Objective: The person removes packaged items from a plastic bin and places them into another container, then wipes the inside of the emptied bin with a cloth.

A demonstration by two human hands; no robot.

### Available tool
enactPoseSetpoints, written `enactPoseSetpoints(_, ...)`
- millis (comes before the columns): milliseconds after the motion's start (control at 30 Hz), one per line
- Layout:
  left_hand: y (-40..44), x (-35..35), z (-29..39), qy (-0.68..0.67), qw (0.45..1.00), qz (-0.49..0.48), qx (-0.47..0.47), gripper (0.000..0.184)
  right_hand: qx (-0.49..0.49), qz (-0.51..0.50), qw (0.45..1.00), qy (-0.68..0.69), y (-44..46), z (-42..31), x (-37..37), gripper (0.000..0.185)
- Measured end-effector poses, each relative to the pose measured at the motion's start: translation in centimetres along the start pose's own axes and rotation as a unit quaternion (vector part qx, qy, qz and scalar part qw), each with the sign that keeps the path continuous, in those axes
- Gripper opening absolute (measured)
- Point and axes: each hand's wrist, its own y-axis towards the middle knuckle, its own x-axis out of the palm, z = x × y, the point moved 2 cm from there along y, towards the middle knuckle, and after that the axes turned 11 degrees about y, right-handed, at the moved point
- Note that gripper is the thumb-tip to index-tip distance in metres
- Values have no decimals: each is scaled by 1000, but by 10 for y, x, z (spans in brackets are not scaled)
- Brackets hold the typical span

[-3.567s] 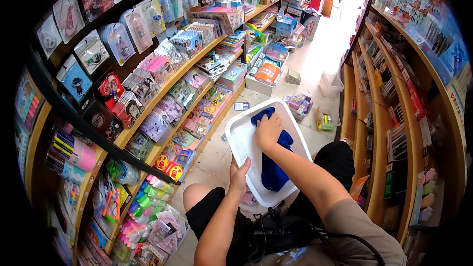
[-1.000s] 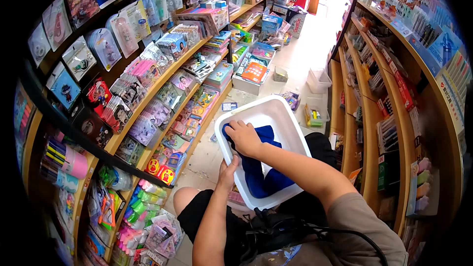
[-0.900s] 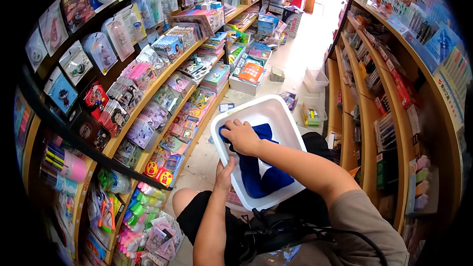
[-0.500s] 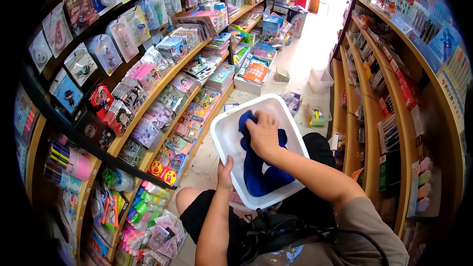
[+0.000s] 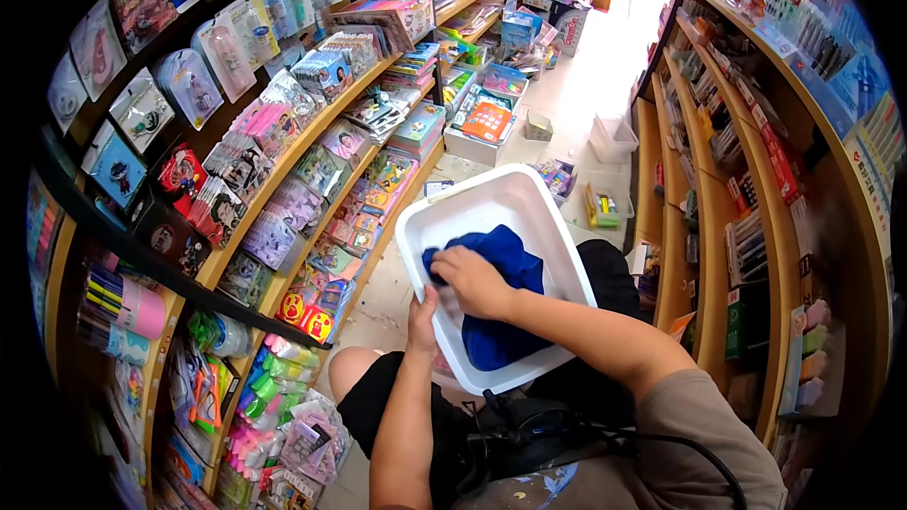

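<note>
A white plastic basin (image 5: 510,196) sits tilted over my lap. My left hand (image 5: 422,323) is closed on its left rim, with the thumb on top and the other fingers hidden beneath. Inside the basin lies a crumpled dark blue cloth (image 5: 504,345). My right hand (image 5: 470,281) reaches in over the cloth and grips a bunched part of it against the basin's left inner wall. Its fingertips are partly hidden in the folds.
Shelves of packaged stationery (image 5: 321,151) rise on my left. Wooden shelves (image 5: 710,198) with pens and boxes stand close on my right. Ahead on the floor are a clear plastic bin (image 5: 612,140), a small box (image 5: 539,126) and a carton of books (image 5: 482,127).
My right hand has moved left and down inside the basin with the bunched cloth. The cloth now spreads wider across the basin's floor. My left hand keeps its hold on the rim.
</note>
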Motion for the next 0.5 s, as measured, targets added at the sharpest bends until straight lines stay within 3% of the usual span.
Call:
enactPoseSetpoints(133,6,-3,-2,-23,999,7,43,60,-3,-94,995,21,-35,-13,14,31)
enactPoseSetpoints(233,4,3,11,3,997,-6,78,61,-13,-223,975,20,-68,-21,25,18)
enactPoseSetpoints(300,6,-1,2,-25,998,-27,46,62,-48,-225,973,4,-74,-25,28,8)
enactPoseSetpoints(333,5,-3,-1,-49,998,-28,36,62,11,-282,959,24,-67,-21,29,6)
enactPoseSetpoints(433,3,-5,7,-95,995,-29,16,68,158,-155,961,167,-40,-17,3,13)
enactPoseSetpoints(500,-3,4,17,-108,994,-27,10,75,254,4,923,289,-15,-13,-20,22)
